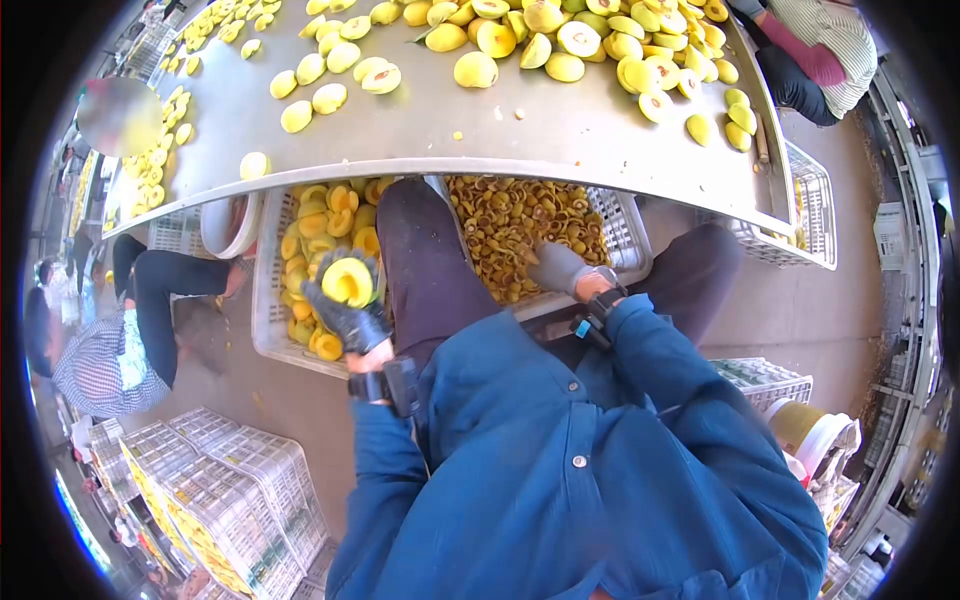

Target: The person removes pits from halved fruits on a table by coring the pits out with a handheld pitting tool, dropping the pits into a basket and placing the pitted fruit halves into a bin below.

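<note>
Half-fruit (348, 283), hollow facing up, held in the curled, black-gloved fingers of my left hand (358, 320), over the left crate (262, 305) of yellow fruit. To the right, past my knee, the middle crate (634, 235) holds brown pits (520, 225); my right hand (562, 270), grey-gloved, is at their near side (whether its fingers grip anything, I cannot tell). Farthest right, another crate (822, 205) stands by the corner of the table (600, 125).
</note>
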